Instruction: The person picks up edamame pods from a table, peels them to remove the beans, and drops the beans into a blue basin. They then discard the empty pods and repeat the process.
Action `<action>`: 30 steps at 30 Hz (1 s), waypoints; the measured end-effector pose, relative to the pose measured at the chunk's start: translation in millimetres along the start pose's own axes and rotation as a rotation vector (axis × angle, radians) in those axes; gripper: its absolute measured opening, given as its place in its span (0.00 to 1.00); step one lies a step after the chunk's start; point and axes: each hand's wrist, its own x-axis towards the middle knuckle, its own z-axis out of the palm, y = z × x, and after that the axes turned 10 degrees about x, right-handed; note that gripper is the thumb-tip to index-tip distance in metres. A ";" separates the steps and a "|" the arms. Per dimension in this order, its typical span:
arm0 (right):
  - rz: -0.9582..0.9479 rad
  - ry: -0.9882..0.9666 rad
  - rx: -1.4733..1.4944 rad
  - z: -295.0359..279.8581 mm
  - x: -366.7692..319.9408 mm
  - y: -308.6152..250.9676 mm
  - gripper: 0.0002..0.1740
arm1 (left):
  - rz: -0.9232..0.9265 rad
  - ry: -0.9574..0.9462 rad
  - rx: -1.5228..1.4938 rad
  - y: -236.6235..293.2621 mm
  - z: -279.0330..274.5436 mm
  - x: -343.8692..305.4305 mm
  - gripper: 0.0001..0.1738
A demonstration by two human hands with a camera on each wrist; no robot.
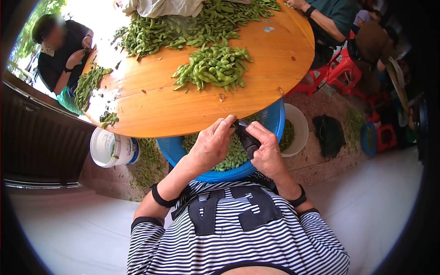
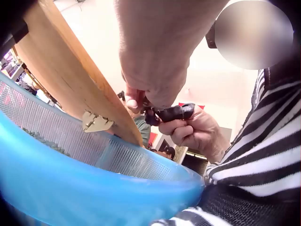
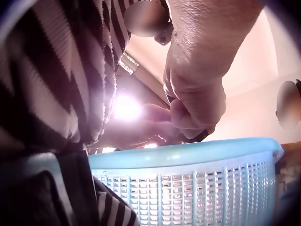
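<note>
My left hand (image 1: 211,145) and right hand (image 1: 266,153) meet over a blue plastic basket (image 1: 166,153). A glossy black finger-shaped cover (image 2: 176,113) lies along the forefinger side of the right hand, whose other fingers curl below it. The left thumb and fingertips (image 2: 134,101) pinch at the cover's tip, close to the table edge. I cannot tell whether the right fingers hold anything inside their curl. Shelled green beans (image 1: 229,158) lie in the basket under the hands. In the right wrist view, the right fist (image 3: 197,103) is just above the basket rim.
On the round wooden table (image 1: 156,110) lie a heap of green soybean pods (image 1: 213,68) and a bigger pile (image 1: 169,32) behind. A white bucket (image 1: 107,151) stands at left and a pale tub (image 1: 300,130) at right. Another person (image 1: 55,55) sits across; red stools (image 1: 341,73) stand beyond.
</note>
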 end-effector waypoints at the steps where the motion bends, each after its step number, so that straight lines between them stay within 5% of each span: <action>1: 0.000 -0.002 0.000 -0.9 -0.2 -0.3 0.27 | -0.042 -0.018 -0.151 -0.6 -1.8 0.9 0.24; 8: -0.034 0.012 -0.106 3.2 -2.2 -11.6 0.28 | -0.211 0.087 -0.147 19.4 13.4 3.6 0.27; 11: -0.043 0.030 -0.115 -0.1 -3.6 -10.9 0.27 | -0.124 0.129 -0.248 12.2 20.1 6.7 0.30; 17: -0.121 0.147 -0.280 -39.9 -12.3 -8.1 0.24 | -0.249 -0.205 -0.413 18.6 -14.6 19.2 0.26; 19: -0.054 0.306 -0.513 -68.7 -15.6 -17.4 0.23 | -0.272 -0.347 -0.230 17.1 -38.5 37.4 0.22; 23: 0.189 0.424 -0.923 -117.5 -31.4 4.2 0.25 | 0.039 0.065 0.346 -30.7 -32.3 80.6 0.14; 30: 0.047 0.370 -0.717 -94.5 -16.7 -4.5 0.22 | 0.085 -0.175 0.427 -46.9 -32.8 100.6 0.13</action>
